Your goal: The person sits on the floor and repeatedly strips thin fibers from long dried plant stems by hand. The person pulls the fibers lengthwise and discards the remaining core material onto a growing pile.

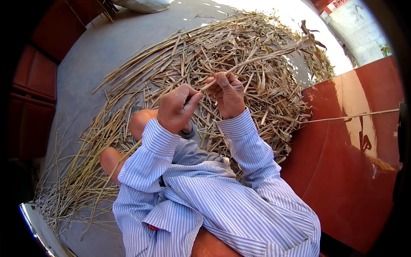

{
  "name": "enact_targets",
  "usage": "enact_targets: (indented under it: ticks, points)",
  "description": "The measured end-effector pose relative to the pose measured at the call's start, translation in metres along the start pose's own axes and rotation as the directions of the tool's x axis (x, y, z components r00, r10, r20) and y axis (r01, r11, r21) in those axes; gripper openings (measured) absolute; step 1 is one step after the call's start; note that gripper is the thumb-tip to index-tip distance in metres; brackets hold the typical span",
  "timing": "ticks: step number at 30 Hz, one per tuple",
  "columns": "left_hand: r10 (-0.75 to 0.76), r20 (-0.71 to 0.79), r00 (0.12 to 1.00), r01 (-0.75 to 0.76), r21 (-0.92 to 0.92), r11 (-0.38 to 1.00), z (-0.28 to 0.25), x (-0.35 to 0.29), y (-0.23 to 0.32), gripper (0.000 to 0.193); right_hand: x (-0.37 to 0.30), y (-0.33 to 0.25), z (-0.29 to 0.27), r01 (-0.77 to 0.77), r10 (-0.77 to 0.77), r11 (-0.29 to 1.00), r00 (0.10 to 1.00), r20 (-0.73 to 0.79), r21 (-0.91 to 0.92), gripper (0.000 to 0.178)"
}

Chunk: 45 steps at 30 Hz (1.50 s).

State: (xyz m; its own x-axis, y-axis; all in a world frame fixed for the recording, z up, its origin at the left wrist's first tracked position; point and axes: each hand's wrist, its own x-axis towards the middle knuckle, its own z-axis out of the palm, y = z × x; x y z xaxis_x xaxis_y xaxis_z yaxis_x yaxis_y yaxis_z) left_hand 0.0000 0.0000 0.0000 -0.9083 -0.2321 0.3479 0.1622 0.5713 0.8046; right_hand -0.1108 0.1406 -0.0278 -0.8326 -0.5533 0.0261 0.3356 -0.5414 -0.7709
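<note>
A long dry plant stalk (252, 59) runs between my hands and slants away to the far right, where withered leaves cling to its end. My left hand (176, 108) is closed in a fist around the stalk's near part, thumb on top. Just to the right, my right hand (229, 95) pinches the same stalk between thumb and fingers. Both are held above my lap, in front of a wide heap of dry leaves and husks (265, 90). Whether a thin stem passing by my left wrist belongs to the held stalk, I cannot tell.
Long bare stalks (81, 175) lie in a loose bundle on the grey floor (115, 47) at my left. A glossy red panel (342, 158) stands close on the right. Dark red cabinets (36, 77) line the left side. A pale sack (143, 4) lies at the far end.
</note>
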Motion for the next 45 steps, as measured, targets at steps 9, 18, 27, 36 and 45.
enact_targets:
  ticks: [9, 18, 27, 36, 45]
  points:
    - [0.101, -0.029, 0.994, -0.09, 0.263, 0.961, -0.015, -0.011, -0.003, 0.015, 0.046, -0.074, -0.084, 0.001, -0.022, 0.996, 0.974, -0.225, -0.094, 0.026]
    - [-0.053, -0.041, 0.998, 0.058, 0.143, 0.988, -0.008, -0.013, -0.015, 0.015, 0.038, -0.064, -0.06, 0.018, -0.018, 1.0, 0.995, -0.098, -0.002, 0.025]
    - [0.152, -0.031, 0.988, -0.131, 0.353, 0.926, -0.013, -0.015, 0.002, 0.014, 0.052, -0.056, -0.092, -0.05, 0.025, 0.996, 0.954, -0.3, -0.076, 0.02]
    - [-0.066, 0.008, 0.998, 0.065, 0.132, 0.989, -0.047, -0.029, -0.01, 0.01, 0.08, -0.148, -0.218, 0.1, -0.018, 0.985, 0.873, -0.487, 0.141, 0.021]
    - [-0.154, 0.039, 0.987, 0.149, 0.104, 0.983, -0.045, -0.031, -0.014, 0.012, 0.039, -0.071, -0.092, -0.076, 0.076, 0.997, 0.997, 0.003, -0.035, 0.022]
